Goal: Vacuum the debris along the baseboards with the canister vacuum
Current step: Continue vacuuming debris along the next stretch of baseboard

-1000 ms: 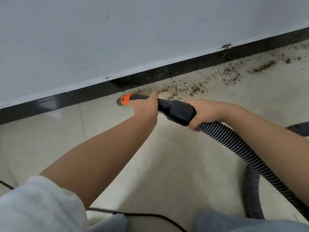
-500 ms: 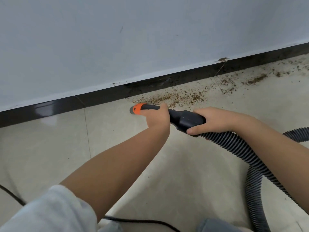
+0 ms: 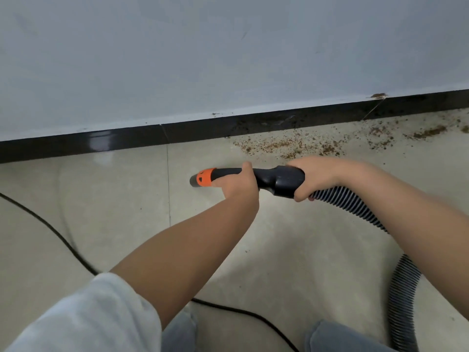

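Glossy black baseboard (image 3: 127, 141), gritty brown debris (image 3: 291, 146); both hands around smooth nozzle (image 3: 253, 177), ribbed hose (image 3: 350, 204).

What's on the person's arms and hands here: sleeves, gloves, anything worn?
Both hands are bare: no gloves, rings or watch visible on the left hand or the right hand. The left arm has a loose white sleeve pushed up near the elbow, the forearm bare below it. The right forearm is bare as far as the frame shows; any sleeve there is out of view. No markings visible.
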{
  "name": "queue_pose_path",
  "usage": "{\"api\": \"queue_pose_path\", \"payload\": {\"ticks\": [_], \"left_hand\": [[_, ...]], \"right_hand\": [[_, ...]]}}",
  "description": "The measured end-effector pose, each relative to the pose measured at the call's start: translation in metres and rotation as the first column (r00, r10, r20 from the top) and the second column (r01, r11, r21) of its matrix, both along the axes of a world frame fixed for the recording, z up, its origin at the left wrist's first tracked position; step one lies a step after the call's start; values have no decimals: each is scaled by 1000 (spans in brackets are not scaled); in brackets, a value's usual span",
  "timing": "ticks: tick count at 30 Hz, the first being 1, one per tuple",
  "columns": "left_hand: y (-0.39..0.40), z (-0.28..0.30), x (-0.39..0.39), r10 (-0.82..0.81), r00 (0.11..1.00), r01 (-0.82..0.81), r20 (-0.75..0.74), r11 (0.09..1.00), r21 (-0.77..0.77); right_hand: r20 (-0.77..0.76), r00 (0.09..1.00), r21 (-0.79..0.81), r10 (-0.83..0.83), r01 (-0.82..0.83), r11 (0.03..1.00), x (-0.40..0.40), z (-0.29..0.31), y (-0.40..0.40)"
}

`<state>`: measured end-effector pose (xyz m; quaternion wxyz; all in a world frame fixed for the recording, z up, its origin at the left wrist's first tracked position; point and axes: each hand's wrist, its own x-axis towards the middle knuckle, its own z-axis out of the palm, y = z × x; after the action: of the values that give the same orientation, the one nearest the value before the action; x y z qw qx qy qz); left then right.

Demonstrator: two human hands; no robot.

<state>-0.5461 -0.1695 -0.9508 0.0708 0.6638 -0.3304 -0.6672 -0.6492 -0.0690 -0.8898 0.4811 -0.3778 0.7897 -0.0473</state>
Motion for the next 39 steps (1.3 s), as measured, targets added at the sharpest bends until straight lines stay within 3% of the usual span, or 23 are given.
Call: {"api": "queue_pose_path", "payload": {"ticks": [6,14,21,31,39], "left_hand": [[13,12,8,101,994,-98,-32,991,92],[11,17,40,276,961,-276,6,960,45],[-31,27,69,103,995,-103,-10,992,-77],[-29,30,99,272,958,-270,94,962,-30],[-59,24,105,222,970,-213,96,972,-95]], "right_hand": [[-17,991,56,130,-129,990,-3,23,-4],[14,972,66,233,-233,970,23,23,-23],[-199,932,-35,301,-314,949,60,8,-53],[-97,889,4,448,-450,893,72,15,-77],[-64,931,-67,359,-363,929,90,-2,-91]]}}
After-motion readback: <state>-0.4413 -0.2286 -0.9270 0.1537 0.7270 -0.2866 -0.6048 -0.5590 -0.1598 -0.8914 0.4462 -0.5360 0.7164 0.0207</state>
